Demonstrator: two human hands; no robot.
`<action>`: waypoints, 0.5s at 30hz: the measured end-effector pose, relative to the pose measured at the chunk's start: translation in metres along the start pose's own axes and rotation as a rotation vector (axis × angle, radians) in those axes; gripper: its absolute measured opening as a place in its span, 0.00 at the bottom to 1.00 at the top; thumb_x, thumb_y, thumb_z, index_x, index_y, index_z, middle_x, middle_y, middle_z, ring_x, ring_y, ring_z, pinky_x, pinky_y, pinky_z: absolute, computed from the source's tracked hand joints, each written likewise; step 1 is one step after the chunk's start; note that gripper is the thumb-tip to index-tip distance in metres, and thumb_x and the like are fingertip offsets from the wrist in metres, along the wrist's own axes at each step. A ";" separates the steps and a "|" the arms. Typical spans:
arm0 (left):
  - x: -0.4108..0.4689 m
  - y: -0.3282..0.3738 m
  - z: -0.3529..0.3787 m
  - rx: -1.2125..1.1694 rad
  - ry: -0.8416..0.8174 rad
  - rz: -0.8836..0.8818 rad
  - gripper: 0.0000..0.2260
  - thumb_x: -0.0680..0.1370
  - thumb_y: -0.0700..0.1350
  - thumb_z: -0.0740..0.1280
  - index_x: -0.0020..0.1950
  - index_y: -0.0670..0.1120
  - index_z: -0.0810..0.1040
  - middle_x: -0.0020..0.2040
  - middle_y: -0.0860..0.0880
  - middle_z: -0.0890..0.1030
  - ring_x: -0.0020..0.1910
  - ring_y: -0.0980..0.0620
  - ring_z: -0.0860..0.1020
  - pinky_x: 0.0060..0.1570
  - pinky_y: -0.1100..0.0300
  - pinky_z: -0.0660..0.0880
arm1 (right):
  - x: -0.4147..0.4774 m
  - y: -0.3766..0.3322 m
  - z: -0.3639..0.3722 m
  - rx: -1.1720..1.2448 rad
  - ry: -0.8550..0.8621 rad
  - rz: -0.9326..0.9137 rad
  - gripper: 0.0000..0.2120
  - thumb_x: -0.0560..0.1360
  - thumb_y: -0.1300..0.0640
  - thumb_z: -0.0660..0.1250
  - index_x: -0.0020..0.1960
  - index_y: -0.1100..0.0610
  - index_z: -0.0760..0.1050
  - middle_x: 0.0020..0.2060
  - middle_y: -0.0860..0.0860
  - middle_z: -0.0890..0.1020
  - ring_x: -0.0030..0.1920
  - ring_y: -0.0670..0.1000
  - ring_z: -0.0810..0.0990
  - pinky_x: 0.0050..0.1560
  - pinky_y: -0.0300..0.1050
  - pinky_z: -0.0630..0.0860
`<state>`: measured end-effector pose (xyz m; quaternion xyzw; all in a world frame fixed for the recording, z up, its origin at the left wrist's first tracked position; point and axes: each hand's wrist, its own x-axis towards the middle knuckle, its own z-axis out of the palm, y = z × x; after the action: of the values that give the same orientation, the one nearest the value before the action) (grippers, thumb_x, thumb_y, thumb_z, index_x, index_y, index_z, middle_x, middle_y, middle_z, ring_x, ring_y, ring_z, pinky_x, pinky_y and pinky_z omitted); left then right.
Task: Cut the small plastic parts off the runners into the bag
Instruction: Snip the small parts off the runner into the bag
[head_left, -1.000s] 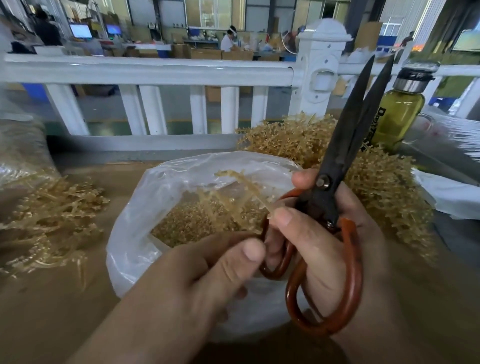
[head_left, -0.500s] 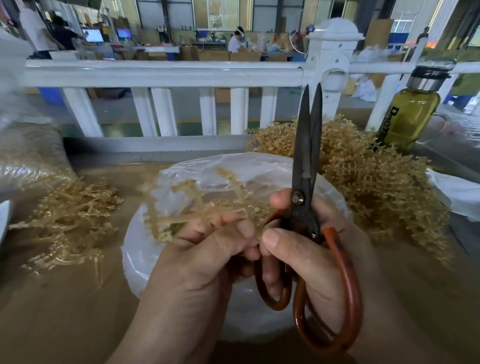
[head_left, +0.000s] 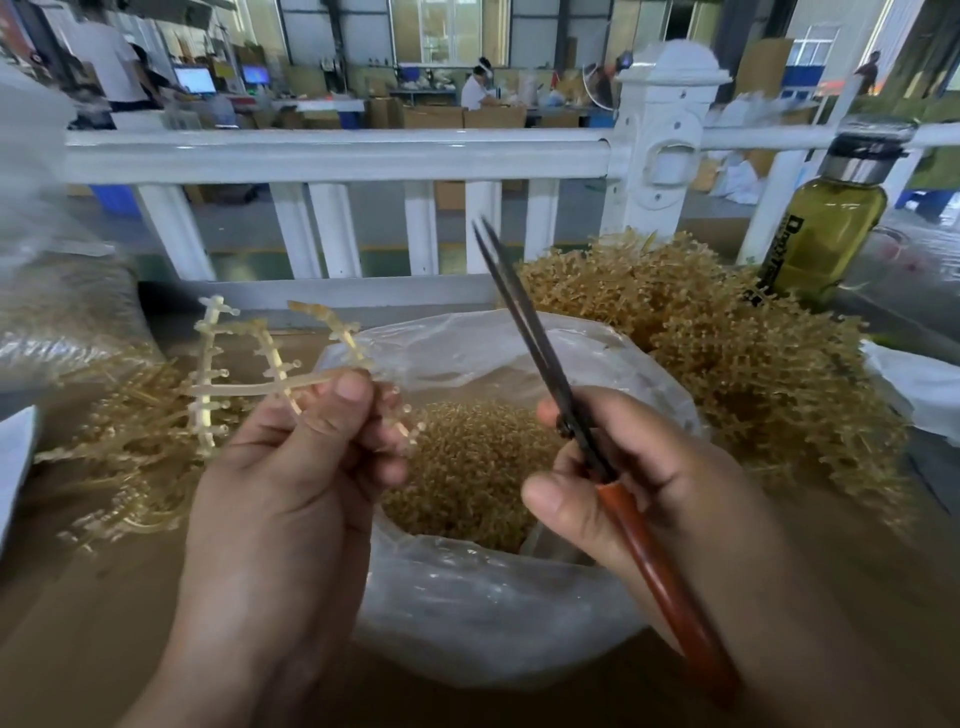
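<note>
My left hand (head_left: 291, 493) pinches the runner (head_left: 244, 388), mostly left of the bag (head_left: 493, 613); my right hand (head_left: 649, 483) grips the scissors (head_left: 525, 332). Parts cut there could miss it.

Scissors handles (head_left: 667, 587) seemingly behind right hand (head_left: 680, 483)

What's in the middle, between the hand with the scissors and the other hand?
The open plastic bag, with small cut parts heaped inside, seen in the head view.
</note>
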<state>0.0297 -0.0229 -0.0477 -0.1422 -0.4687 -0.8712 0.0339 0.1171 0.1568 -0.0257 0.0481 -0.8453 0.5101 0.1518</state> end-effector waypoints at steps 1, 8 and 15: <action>0.003 0.001 -0.005 0.004 0.020 -0.004 0.04 0.75 0.44 0.69 0.41 0.47 0.81 0.38 0.49 0.81 0.35 0.55 0.78 0.31 0.65 0.75 | 0.000 -0.001 -0.001 -0.060 -0.030 0.017 0.22 0.66 0.29 0.66 0.58 0.34 0.73 0.40 0.40 0.81 0.39 0.38 0.82 0.39 0.34 0.77; 0.008 0.005 -0.009 -0.005 0.080 -0.023 0.01 0.74 0.41 0.70 0.42 0.46 0.80 0.40 0.49 0.82 0.37 0.55 0.80 0.36 0.63 0.79 | 0.003 -0.006 0.000 -0.421 -0.199 0.107 0.28 0.64 0.24 0.61 0.60 0.33 0.67 0.42 0.39 0.79 0.38 0.38 0.79 0.37 0.38 0.76; 0.010 0.007 -0.010 -0.080 0.061 -0.050 0.04 0.77 0.42 0.68 0.43 0.47 0.80 0.41 0.50 0.81 0.40 0.56 0.80 0.39 0.62 0.79 | 0.004 -0.007 0.003 -0.497 -0.243 0.172 0.30 0.62 0.22 0.61 0.62 0.25 0.58 0.50 0.30 0.75 0.48 0.32 0.76 0.46 0.33 0.76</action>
<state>0.0198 -0.0345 -0.0441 -0.1050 -0.4359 -0.8936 0.0206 0.1138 0.1511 -0.0202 -0.0015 -0.9573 0.2887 0.0127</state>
